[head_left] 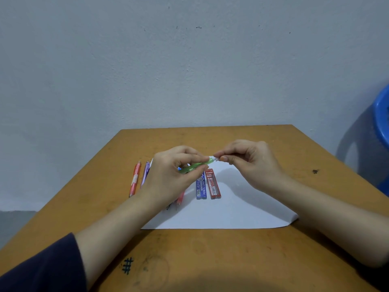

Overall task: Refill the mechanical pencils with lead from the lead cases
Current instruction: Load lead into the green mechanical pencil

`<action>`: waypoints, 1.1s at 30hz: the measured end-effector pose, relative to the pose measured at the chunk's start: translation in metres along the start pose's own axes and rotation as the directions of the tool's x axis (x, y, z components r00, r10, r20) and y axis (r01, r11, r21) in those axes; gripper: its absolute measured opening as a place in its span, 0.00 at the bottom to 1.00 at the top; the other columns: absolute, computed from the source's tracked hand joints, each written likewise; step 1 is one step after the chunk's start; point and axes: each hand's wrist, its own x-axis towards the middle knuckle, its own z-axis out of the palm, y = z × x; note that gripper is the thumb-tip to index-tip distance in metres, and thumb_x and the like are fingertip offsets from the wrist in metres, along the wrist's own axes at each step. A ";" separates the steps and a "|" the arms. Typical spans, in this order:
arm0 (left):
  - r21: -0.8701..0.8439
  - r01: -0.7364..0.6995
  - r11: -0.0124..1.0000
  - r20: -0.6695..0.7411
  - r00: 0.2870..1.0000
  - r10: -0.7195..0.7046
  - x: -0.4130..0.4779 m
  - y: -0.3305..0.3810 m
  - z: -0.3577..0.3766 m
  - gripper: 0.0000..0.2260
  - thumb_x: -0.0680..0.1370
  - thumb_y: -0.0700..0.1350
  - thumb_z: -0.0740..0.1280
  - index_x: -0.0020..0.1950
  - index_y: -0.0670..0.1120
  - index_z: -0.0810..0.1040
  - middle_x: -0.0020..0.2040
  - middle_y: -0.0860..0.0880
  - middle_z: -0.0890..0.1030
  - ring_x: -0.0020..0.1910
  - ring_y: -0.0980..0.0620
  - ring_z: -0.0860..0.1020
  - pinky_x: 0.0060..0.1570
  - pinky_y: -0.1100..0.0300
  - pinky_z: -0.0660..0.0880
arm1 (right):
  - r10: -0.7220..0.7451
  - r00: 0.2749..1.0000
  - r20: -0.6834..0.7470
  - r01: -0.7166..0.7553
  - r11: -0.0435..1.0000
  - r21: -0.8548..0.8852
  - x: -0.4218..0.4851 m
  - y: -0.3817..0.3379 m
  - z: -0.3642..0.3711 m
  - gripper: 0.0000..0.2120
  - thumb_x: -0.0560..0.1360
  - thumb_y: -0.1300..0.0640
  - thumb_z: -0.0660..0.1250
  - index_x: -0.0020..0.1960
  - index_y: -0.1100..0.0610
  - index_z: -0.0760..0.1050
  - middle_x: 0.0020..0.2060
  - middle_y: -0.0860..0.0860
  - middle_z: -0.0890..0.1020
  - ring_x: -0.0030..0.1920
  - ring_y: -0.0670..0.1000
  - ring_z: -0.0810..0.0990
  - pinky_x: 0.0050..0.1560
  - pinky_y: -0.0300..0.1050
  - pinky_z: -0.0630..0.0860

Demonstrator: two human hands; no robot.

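My left hand grips a translucent green mechanical pencil above the white paper sheet, its back end pointing right. My right hand pinches the small white eraser cap at that end. Below them on the paper lie a blue lead case and a red lead case, side by side. An orange-red pencil and a purple pencil lie on the table left of the paper. The tip of a pink pencil pokes out under my left wrist; other pencils there are hidden.
The wooden table ends at a pale wall behind. A blue plastic stool stands off the table's right edge. A black hash mark is drawn near the front edge.
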 end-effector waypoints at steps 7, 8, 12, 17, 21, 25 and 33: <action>0.007 -0.010 1.000 0.023 1.000 0.009 -0.001 0.002 -0.001 0.08 0.71 0.44 0.72 0.49 0.45 0.85 0.44 0.52 0.83 0.43 0.60 0.80 0.38 0.66 0.76 | 0.017 0.999 -0.027 -0.016 0.999 0.038 -0.001 -0.003 0.001 0.16 0.72 0.67 0.70 0.43 0.44 0.80 0.39 0.42 0.82 0.41 0.43 0.80 0.43 0.38 0.75; 0.008 -0.008 1.000 0.021 1.000 0.008 -0.001 0.002 -0.001 0.08 0.71 0.44 0.73 0.49 0.45 0.85 0.44 0.52 0.83 0.43 0.60 0.80 0.38 0.67 0.76 | 0.016 0.999 -0.028 -0.015 0.999 0.035 -0.001 -0.003 0.001 0.16 0.72 0.67 0.70 0.43 0.44 0.80 0.39 0.43 0.82 0.42 0.43 0.80 0.43 0.40 0.76; 0.022 -0.005 1.000 0.013 1.000 0.005 -0.001 0.001 -0.001 0.07 0.71 0.41 0.74 0.49 0.44 0.85 0.44 0.51 0.84 0.42 0.59 0.80 0.39 0.68 0.75 | -0.019 1.000 -0.020 0.019 1.000 0.009 -0.002 -0.003 0.001 0.13 0.72 0.67 0.70 0.45 0.48 0.82 0.40 0.43 0.83 0.43 0.45 0.81 0.45 0.47 0.78; 0.008 -0.007 1.000 0.004 1.000 0.007 -0.002 0.001 0.000 0.07 0.70 0.43 0.74 0.46 0.44 0.85 0.44 0.52 0.83 0.42 0.59 0.80 0.38 0.66 0.77 | -0.026 1.000 -0.011 0.026 1.000 -0.008 -0.004 -0.004 0.004 0.09 0.72 0.67 0.70 0.46 0.54 0.83 0.40 0.42 0.82 0.43 0.45 0.80 0.44 0.42 0.77; 0.006 0.001 1.000 0.000 1.000 -0.001 -0.002 -0.001 0.001 0.04 0.70 0.43 0.74 0.44 0.44 0.85 0.44 0.51 0.83 0.41 0.59 0.79 0.38 0.69 0.74 | 0.049 0.998 -0.032 -0.045 0.993 0.105 -0.005 -0.008 0.004 0.12 0.72 0.67 0.70 0.44 0.49 0.81 0.39 0.43 0.82 0.41 0.41 0.80 0.46 0.37 0.76; -0.003 0.008 1.000 0.004 1.000 -0.008 -0.002 -0.001 0.001 0.05 0.70 0.44 0.73 0.44 0.44 0.86 0.44 0.51 0.82 0.41 0.57 0.79 0.37 0.62 0.77 | 0.043 0.998 -0.050 -0.036 0.990 0.139 -0.006 -0.011 0.005 0.15 0.71 0.67 0.71 0.43 0.46 0.80 0.37 0.41 0.83 0.41 0.43 0.81 0.47 0.38 0.77; -0.004 -0.022 1.000 0.008 1.000 0.022 -0.004 0.003 0.003 0.06 0.70 0.39 0.73 0.46 0.44 0.86 0.44 0.53 0.80 0.42 0.57 0.79 0.41 0.67 0.74 | 0.087 0.994 -0.071 -0.070 0.974 0.214 -0.006 -0.013 0.008 0.14 0.69 0.68 0.72 0.40 0.49 0.80 0.35 0.43 0.83 0.39 0.45 0.81 0.45 0.42 0.78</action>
